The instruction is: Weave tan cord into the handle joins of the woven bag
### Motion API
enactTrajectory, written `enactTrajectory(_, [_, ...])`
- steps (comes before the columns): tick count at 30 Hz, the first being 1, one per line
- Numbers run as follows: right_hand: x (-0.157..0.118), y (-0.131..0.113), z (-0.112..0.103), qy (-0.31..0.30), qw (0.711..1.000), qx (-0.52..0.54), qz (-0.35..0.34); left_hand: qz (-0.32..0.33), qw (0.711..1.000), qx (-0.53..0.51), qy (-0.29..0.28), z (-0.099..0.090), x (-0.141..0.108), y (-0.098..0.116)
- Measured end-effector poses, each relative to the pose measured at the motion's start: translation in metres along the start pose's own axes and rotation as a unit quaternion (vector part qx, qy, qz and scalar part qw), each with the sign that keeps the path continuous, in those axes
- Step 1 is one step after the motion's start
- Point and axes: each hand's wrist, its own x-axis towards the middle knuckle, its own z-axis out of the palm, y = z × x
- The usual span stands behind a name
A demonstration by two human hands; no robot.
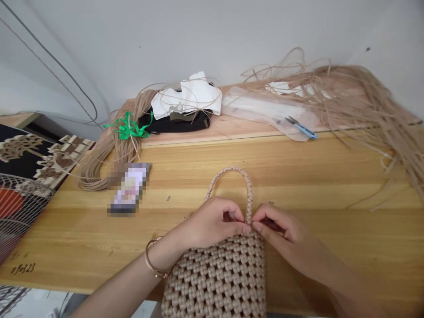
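Observation:
A beige woven bag (225, 278) stands at the table's front edge, its braided handle (249, 190) arching up from the top. My left hand (215, 223) pinches the base of the handle's right side, thumb and forefinger pressed together where it meets the rim. Just right of that spot, my right hand (281, 229) is closed in a pinch, its fingertips close beside the handle's base. Whatever lies between the right fingertips is too small to make out. A bracelet circles my left wrist.
On the wooden table (179, 176) lie a blurred phone (130, 187) and a strand bundle (99, 165) with a green tie (129, 126). Behind are white paper (188, 97), a black pouch (182, 123), blue snips (304, 129) and loose strands (357, 92). A wire basket (20, 212) stands left.

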Motion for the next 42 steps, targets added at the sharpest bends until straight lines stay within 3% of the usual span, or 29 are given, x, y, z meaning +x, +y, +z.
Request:
enactTrajectory(9, [-0.002,0.007,0.011,-0.021,0.998,0.045,0.035,-0.015,0.997,0.064,-0.052,-0.012,-0.003,-0.001])
enactTrajectory(14, [-0.011,0.010,0.020,-0.040,0.996,0.052,0.052,-0.036,0.993,0.036,-0.110,-0.012,-0.004,-0.010])
enactTrajectory(21, [-0.014,0.016,0.018,-0.069,0.995,0.023,0.071,-0.091,0.986,0.012,-0.137,-0.008,-0.003,-0.018])
enactTrajectory(33, [0.000,0.022,0.010,-0.067,0.997,0.016,0.015,-0.127,0.982,-0.079,-0.112,-0.013,0.000,-0.012])
enactTrajectory(42, [0.023,0.020,-0.001,-0.092,0.994,0.004,-0.059,-0.075,0.992,-0.082,-0.067,-0.012,0.003,-0.010])
